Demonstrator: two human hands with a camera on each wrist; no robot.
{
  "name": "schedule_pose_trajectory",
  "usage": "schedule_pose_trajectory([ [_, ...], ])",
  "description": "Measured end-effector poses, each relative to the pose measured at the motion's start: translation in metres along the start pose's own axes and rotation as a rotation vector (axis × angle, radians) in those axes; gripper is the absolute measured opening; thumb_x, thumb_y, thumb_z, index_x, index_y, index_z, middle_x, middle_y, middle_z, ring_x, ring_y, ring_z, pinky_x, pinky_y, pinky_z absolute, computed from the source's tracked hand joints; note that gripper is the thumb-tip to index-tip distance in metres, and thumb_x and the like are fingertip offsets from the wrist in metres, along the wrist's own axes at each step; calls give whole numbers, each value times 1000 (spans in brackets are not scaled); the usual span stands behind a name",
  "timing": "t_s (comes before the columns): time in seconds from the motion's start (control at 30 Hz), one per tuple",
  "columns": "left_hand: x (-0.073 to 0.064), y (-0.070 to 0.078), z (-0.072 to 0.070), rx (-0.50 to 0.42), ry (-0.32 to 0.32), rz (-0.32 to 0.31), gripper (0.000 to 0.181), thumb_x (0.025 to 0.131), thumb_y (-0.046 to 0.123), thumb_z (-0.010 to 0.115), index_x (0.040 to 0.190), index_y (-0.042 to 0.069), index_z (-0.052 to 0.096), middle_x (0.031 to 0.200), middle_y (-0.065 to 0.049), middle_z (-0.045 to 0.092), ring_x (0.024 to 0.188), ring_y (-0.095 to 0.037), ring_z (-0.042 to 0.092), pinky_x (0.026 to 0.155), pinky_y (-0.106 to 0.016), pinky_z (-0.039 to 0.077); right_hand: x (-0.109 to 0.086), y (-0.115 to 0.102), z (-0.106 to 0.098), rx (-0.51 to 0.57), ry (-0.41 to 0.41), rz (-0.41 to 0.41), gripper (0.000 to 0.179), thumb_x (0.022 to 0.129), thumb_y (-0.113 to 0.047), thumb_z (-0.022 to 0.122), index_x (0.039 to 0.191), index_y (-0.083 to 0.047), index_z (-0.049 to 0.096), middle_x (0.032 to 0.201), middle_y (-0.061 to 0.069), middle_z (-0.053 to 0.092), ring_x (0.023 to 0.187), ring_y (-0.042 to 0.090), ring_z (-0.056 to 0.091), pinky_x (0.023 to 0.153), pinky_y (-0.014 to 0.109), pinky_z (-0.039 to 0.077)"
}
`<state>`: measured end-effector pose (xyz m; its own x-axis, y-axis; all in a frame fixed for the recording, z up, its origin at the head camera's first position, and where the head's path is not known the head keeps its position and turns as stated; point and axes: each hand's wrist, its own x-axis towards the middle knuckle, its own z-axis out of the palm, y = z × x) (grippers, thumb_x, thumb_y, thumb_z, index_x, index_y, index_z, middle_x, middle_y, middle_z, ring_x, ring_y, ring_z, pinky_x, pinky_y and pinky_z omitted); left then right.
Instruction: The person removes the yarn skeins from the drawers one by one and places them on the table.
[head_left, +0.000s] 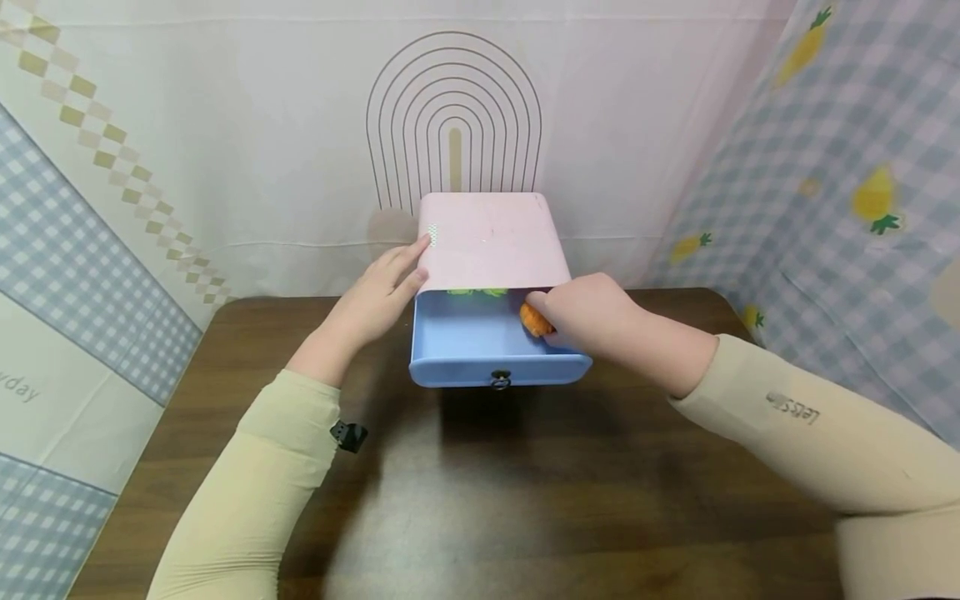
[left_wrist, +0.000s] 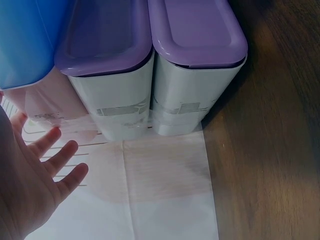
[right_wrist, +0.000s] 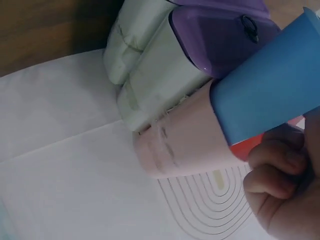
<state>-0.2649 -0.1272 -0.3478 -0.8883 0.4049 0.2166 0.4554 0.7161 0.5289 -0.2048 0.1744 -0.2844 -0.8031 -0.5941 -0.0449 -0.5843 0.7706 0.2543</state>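
A blue drawer [head_left: 472, 329] stands pulled out of a pink cabinet [head_left: 487, 237], its small dark ring pull [head_left: 500, 380] on the front. Over the drawer's right side, my right hand [head_left: 600, 312] grips a bumpy orange object [head_left: 536, 320] with curled fingers; its kind does not show. In the right wrist view the orange object is hidden, and the curled fingers [right_wrist: 275, 172] are beside the blue drawer wall. My left hand [head_left: 378, 292] rests its fingertips against the cabinet's left side, fingers extended. Something bright green [head_left: 480, 292] lies at the back of the drawer.
Two white drawer units with purple fronts [left_wrist: 197, 32] stand beneath the pink one, joined by tape in the wrist views. The brown wooden table [head_left: 480, 500] reaches toward me. Behind it hangs a white patterned cloth [head_left: 285, 125], with a checked cloth [head_left: 825, 208] on the right.
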Motion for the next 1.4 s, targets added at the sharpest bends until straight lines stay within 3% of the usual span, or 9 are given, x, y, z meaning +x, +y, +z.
schedule_pose_trajectory([
  [0.33, 0, 0, 1, -1, -2, 0, 59, 103, 61, 26, 158, 43, 16, 161, -6, 27, 147, -31, 22, 116, -58, 22, -7, 7, -10, 71, 86, -78, 43, 84, -32, 77, 124, -18, 65, 69, -6, 60, 57, 17, 53, 50, 38, 46],
  [0.67, 0, -1, 1, -6, 3, -1, 59, 103, 60, 26, 158, 42, 17, 161, -7, 28, 147, -31, 22, 116, -57, 21, -20, 11, -19, 152, 158, -33, 48, 85, -31, 76, 129, -18, 64, 65, -7, 58, 54, 15, 48, 47, 32, 39],
  [0.9, 0, -1, 1, -6, 2, -4, 60, 103, 60, 27, 158, 41, 17, 161, -7, 27, 148, -31, 22, 116, -58, 20, -36, 21, -22, 201, 263, -2, 50, 82, -24, 76, 129, -14, 63, 82, -1, 70, 55, 15, 52, 48, 35, 43],
  [1.07, 0, -1, 1, -8, 3, 0, 59, 103, 61, 27, 158, 41, 17, 161, -7, 27, 147, -31, 22, 116, -57, 21, -48, 33, -19, 247, 291, 85, 55, 83, -25, 77, 134, -14, 61, 91, 2, 73, 60, 16, 55, 52, 36, 45],
  [1.23, 0, 0, 2, -9, 4, 3, 59, 103, 61, 27, 158, 42, 17, 161, -6, 28, 147, -30, 22, 116, -57, 21, -60, 47, -8, 314, 234, 237, 59, 86, -31, 74, 141, -17, 56, 88, 3, 72, 60, 18, 53, 53, 37, 41],
  [1.4, 0, -1, 1, -12, 0, 3, 60, 103, 61, 27, 158, 41, 17, 161, -6, 27, 148, -31, 22, 116, -58, 21, -66, 61, 16, 342, 182, 305, 58, 88, -32, 73, 141, -16, 55, 82, 4, 69, 59, 19, 52, 50, 37, 40],
])
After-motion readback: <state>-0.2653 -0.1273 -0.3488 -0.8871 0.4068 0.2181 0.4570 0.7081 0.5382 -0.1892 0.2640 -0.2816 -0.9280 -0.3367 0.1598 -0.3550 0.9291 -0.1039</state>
